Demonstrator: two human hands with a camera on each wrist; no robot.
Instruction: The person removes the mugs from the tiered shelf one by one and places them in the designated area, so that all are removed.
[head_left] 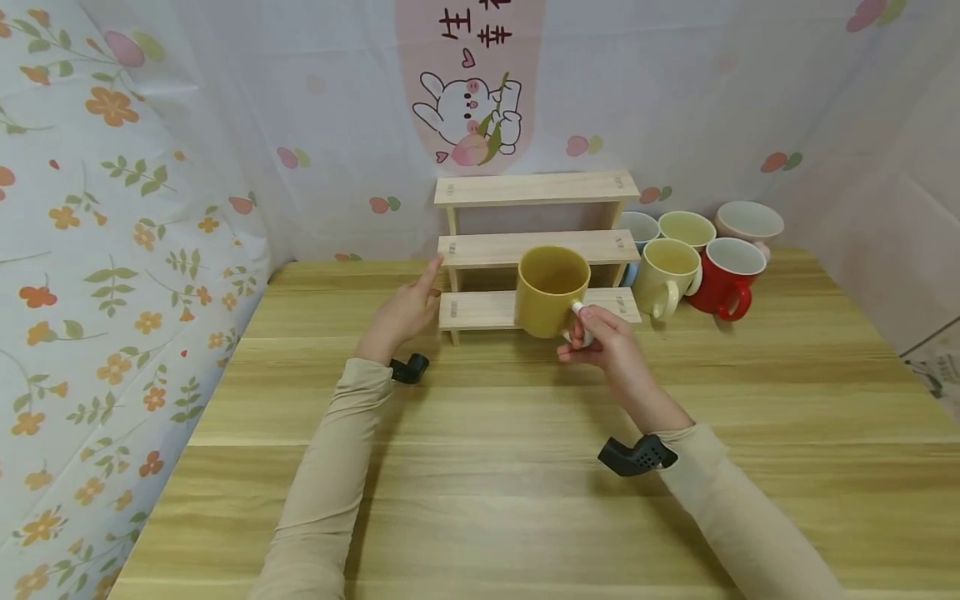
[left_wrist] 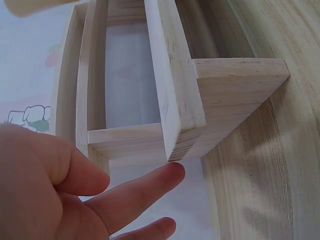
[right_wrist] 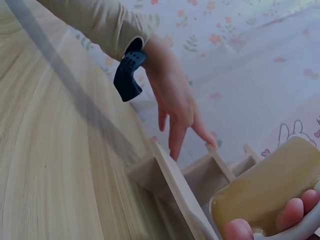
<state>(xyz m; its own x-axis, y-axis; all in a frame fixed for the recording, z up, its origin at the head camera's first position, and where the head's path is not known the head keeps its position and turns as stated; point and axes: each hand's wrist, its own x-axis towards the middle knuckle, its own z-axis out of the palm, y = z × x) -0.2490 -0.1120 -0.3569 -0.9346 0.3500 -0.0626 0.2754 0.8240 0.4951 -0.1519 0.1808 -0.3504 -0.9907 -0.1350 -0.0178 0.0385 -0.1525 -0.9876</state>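
A mustard-yellow mug (head_left: 542,313) with a white handle is upright, overlapping the bottom and middle tiers of a three-tier wooden shelf (head_left: 480,308) in the head view. My right hand (head_left: 611,342) holds it by the handle on its right side. In the right wrist view, fingertips (right_wrist: 290,215) curl at the handle beside the mug's body. At the shelf's left end is my left hand (head_left: 401,317), its fingers extended. The left wrist view has one fingertip (left_wrist: 172,172) right at the end of a shelf board (left_wrist: 180,100).
Right of the shelf stand several mugs: a red one (head_left: 708,287), a pale yellow one (head_left: 652,279), another yellowish one (head_left: 686,227), a light blue one (head_left: 639,225) and a pale pink one (head_left: 750,221). A patterned curtain (head_left: 330,108) hangs behind the wooden table (head_left: 480,467).
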